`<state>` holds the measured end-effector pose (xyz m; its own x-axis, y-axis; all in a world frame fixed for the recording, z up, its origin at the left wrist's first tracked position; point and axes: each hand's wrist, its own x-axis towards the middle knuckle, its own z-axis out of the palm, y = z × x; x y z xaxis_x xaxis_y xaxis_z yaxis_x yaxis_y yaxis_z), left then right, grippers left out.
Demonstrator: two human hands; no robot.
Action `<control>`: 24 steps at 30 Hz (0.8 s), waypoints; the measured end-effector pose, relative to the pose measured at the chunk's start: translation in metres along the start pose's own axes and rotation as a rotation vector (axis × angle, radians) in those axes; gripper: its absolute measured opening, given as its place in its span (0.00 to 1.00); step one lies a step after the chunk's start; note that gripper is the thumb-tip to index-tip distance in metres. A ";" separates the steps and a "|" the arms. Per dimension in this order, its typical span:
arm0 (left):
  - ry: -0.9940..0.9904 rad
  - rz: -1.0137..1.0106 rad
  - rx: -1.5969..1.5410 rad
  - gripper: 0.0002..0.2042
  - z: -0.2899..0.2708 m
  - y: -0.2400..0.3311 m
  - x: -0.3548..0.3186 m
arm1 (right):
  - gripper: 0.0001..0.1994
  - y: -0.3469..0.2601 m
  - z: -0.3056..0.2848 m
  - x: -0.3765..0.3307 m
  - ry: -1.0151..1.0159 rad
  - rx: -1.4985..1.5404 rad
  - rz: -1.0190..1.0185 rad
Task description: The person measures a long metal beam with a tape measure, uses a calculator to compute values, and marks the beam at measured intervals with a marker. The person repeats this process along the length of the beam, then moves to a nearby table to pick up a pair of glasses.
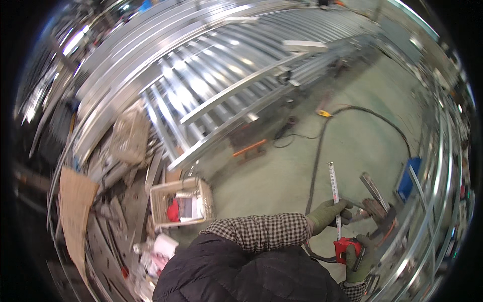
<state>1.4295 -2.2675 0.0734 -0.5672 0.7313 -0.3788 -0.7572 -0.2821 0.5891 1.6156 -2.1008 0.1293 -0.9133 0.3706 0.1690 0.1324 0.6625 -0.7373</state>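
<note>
A red tape measure sits in my right hand, which wears a green glove and is closed round the case. A dark, thin stick-like thing also lies along that hand; I cannot make out its kind. From the case the pale tape blade runs out away from me, its far end free in the air. My left hand, gloved in green below a checked sleeve, is closed on the blade a little beyond the case. Its fingers partly cover the blade.
A metal frame with long shiny bars spans the far side. A beige crate holds papers and a red item. Cardboard and scraps lie left. A black hose crosses the green floor; metal tubes and a blue bin are right.
</note>
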 end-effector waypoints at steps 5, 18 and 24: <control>0.181 0.202 0.027 0.29 -0.029 -0.017 -0.031 | 0.24 -0.014 0.038 0.067 -0.278 0.085 -0.135; 0.890 0.621 -0.572 0.34 -0.106 -0.043 -0.162 | 0.20 -0.077 0.191 0.120 -0.984 0.295 -0.552; 1.136 0.884 -0.518 0.34 -0.130 -0.072 -0.257 | 0.19 -0.120 0.235 0.079 -1.241 0.268 -0.688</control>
<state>1.5879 -2.5157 0.0355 -0.6410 -0.5622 -0.5226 0.0570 -0.7138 0.6980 1.4372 -2.3038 0.0773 -0.5224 -0.8522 -0.0297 -0.4111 0.2822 -0.8668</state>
